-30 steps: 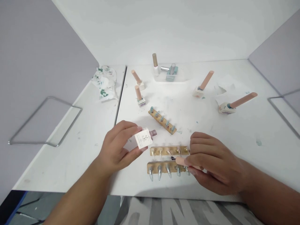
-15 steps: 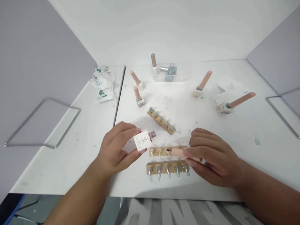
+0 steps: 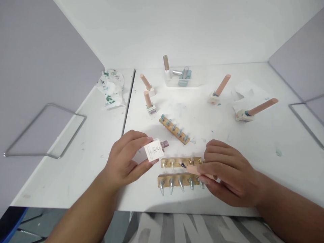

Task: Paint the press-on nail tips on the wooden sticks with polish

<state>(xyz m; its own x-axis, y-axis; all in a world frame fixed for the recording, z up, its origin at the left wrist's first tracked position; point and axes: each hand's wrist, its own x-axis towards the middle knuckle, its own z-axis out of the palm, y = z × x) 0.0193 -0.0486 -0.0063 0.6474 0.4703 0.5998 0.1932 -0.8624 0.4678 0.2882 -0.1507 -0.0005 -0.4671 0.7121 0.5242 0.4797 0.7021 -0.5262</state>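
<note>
At lower centre, the tinted nails on the near strip look coated to me; just above, my right hand pinches a brush at the middle strip, whose clearer nails seem unfinished. My left hand pinches an uncapped bottle, contents hidden; farther up, an angled strip looks coated, and a top-centre clear box holds bottles.

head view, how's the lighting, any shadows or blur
Head view: soft light; a faint shadow along the near edge of the table; the bottle in the left hand has print too indistinct to read; the clear tray looks washed out.
</note>
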